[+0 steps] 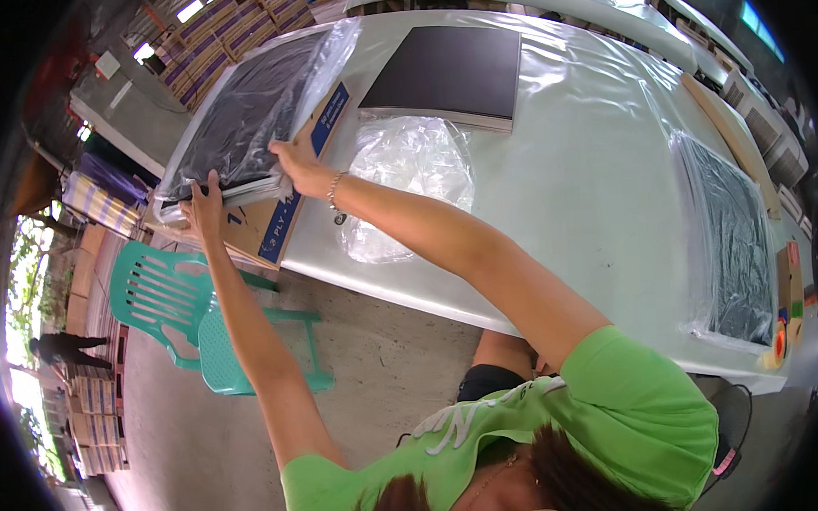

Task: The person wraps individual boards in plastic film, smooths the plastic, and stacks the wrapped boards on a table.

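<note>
Both my hands are at the near edge of a stack of dark flat sheets in clear plastic [251, 108] at the far left of the table. My left hand [204, 207] grips the stack's near left part, fingers on top. My right hand [303, 167], with a bracelet at the wrist, is closed on the plastic at its near right corner. The stack lies on a brown cardboard box with a blue stripe [286, 225]. A crumpled clear plastic bag [411, 179] lies just right of my right hand. Behind it rests a bare stack of dark sheets [448, 69].
The table [569, 196] has a pale glossy cover. Another plastic-wrapped dark stack [733, 244] lies at its right end, near a tape roll [776, 346]. A green plastic chair [171, 291] stands by the table's left corner. Stacked cartons [230, 32] rise behind; a person [70, 348] is far left.
</note>
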`<action>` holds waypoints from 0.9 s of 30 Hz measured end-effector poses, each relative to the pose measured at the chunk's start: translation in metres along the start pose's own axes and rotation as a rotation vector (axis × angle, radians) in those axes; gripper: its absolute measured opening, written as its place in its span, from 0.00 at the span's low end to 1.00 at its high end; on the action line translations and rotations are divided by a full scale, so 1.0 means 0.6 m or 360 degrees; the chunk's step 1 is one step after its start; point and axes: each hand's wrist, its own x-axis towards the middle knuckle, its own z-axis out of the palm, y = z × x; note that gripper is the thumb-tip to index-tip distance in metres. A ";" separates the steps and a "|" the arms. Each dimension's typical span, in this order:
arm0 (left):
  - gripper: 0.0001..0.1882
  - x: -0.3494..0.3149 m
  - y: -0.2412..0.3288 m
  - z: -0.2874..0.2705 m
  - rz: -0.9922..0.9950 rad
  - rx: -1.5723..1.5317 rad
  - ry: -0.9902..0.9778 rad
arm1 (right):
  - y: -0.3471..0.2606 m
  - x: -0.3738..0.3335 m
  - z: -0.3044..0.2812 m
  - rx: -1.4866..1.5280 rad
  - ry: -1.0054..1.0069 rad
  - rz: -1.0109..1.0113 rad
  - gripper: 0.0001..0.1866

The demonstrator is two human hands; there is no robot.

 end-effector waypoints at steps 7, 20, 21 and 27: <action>0.38 0.041 -0.149 0.002 -0.0144 0.0182 0.0327 | -0.055 -0.083 -0.001 0.0432 -0.1192 0.0748 0.38; 0.17 -0.436 0.138 0.037 0.1184 -0.1107 0.0193 | -0.141 0.026 -0.600 -0.1348 0.1125 0.0015 0.26; 0.17 -0.475 0.149 0.055 0.1332 -0.0954 0.0062 | -0.139 0.034 -0.617 -0.1190 0.1106 0.0097 0.27; 0.32 -0.550 0.203 0.129 0.1405 -0.0409 -0.0321 | -0.110 0.130 -0.677 -0.1186 0.0413 0.0375 0.39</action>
